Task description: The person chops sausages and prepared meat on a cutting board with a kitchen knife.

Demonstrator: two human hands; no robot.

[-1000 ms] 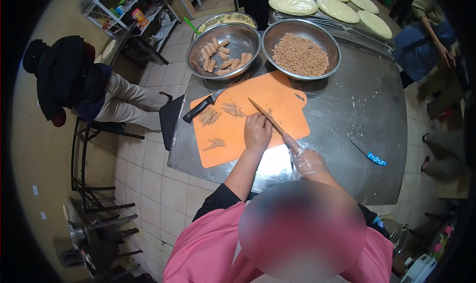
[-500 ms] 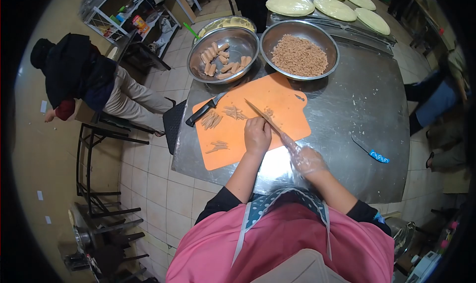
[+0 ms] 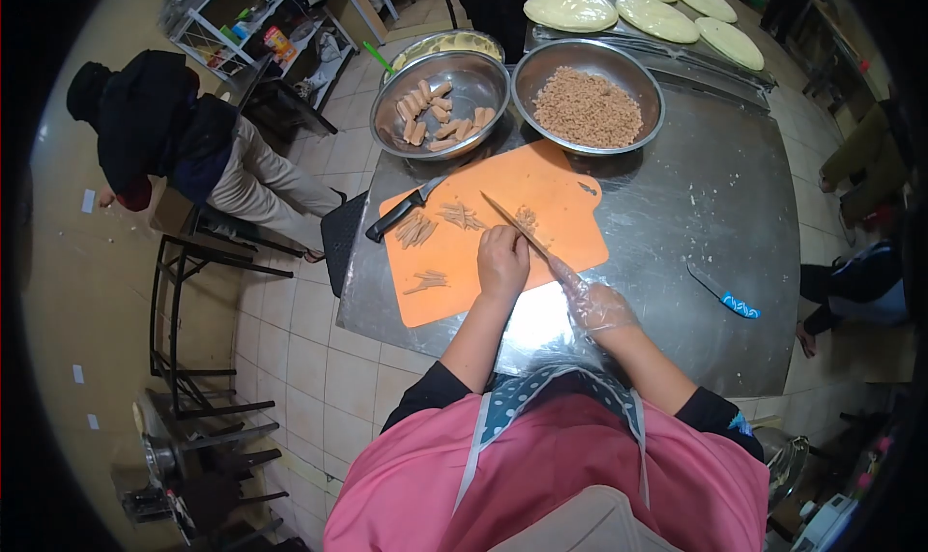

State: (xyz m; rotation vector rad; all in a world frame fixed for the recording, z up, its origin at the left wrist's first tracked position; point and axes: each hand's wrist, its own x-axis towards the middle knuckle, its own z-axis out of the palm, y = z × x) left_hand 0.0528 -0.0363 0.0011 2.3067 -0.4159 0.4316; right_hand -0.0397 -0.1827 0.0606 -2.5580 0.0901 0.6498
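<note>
My right hand (image 3: pixel 601 310), in a clear plastic glove, is closed round the handle of a long knife (image 3: pixel 517 225). The blade points up and left over an orange cutting board (image 3: pixel 454 286). My bare left hand (image 3: pixel 503 262) rests on the board beside the blade, fingers bent and together; what lies under them is hidden. Small chopped bits (image 3: pixel 527 216) lie by the blade. Thin-cut strips (image 3: pixel 416 229) form piles on the board's left part. A black-handled knife (image 3: pixel 404 210) lies across its upper left edge.
Behind the board stand a steel bowl of sausage pieces (image 3: pixel 377 117) and one of chopped bits (image 3: pixel 588 107). A blue-handled knife (image 3: pixel 739 305) lies right on the metal table (image 3: pixel 677 349). Round pale pieces (image 3: pixel 570 11) sit at the back. People stand left (image 3: pixel 159 136) and right (image 3: pixel 860 276).
My hands have barely moved and keep the same grip. The person on the left has lowered and drawn in an arm. People at the right edge have shifted.
</note>
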